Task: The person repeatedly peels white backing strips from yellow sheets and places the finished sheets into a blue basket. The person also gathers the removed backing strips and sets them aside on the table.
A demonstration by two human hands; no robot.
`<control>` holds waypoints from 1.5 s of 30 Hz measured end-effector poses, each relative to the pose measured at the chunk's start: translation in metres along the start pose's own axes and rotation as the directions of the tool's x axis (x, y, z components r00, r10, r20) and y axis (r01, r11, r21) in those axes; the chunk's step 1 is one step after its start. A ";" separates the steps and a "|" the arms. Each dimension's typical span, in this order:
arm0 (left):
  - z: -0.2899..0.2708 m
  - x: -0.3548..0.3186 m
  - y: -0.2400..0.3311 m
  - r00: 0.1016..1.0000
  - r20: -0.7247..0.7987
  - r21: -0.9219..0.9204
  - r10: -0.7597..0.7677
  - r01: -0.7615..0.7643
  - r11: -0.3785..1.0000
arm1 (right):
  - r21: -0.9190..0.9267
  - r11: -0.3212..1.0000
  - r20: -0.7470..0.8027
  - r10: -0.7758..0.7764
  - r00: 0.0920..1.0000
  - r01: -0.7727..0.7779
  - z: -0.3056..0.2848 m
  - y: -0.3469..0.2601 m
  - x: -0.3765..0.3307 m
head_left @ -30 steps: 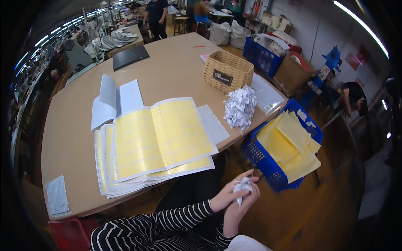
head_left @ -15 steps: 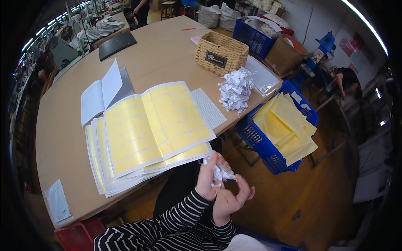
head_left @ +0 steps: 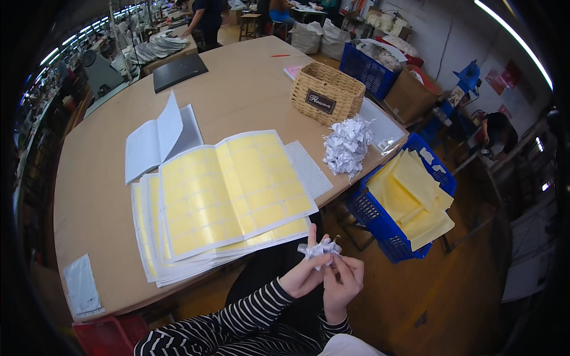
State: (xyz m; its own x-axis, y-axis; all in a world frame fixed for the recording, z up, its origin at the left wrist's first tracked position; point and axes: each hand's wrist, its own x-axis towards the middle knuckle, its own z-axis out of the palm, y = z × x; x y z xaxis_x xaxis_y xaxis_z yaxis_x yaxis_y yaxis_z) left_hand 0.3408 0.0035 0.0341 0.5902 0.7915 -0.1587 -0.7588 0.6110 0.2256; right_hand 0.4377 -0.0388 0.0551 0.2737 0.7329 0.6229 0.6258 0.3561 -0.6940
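Beside hands (head_left: 325, 274): yellow sheets (head_left: 228, 196), crate (head_left: 380, 219).

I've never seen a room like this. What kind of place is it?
Probably a factory workshop. A big worktable holds yellow label sheets, blue crates stand alongside, and long rows of workstations run under strip lights.

Big tan counter (head_left: 237, 77) fills workshop view. Orange-brown floor (head_left: 451, 296) below its near edge. Pale wall (head_left: 451, 35) beyond far right corner, light strip (head_left: 513, 44) overhead. Worktables (head_left: 154, 50) recede beyond far left corner.
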 end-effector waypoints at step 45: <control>-0.131 -0.190 0.203 0.175 -0.141 0.767 0.975 0.641 -0.004 | 0.040 0.996 -0.435 0.090 0.896 -0.080 0.053 0.205 0.185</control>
State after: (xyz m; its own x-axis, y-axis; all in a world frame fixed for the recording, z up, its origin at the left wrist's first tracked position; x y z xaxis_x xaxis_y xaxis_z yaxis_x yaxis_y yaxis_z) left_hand 0.0384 -0.0215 -0.0153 -0.6751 0.7355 0.0568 0.5930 0.4953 0.6348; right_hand 0.5778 0.2004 0.0086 0.6188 0.4367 0.6530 0.5719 0.3195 -0.7556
